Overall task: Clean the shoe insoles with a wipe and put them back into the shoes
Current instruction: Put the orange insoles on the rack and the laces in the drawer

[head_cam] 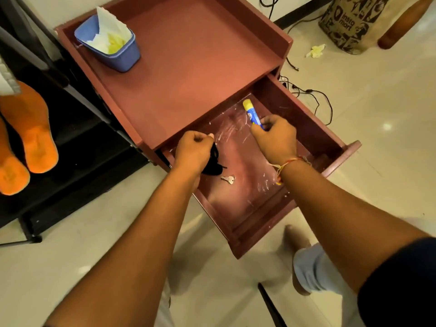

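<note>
Head view: the left hand [192,151] is curled around a black fabric item [213,167] at the left side of the open drawer [337,159]. The right hand [274,138] pinches one end of a blue-and-yellow packet [251,110] in the same drawer. A key [228,179] lies on the drawer floor between the wrists. Two orange insoles [30,128] rest on the black rack [77,128], well apart to the left. A blue tub [122,57] stands on the cabinet top [188,55].

Tub [111,48] sits at back left of surface [188,67]. Open drawer [330,138] juts out in front, below. Inside: tube [250,110] far right, fabric piece [213,167] left, key [228,179] nearer front. Insoles [30,128] lie on rack [82,138], left of surface.
</note>
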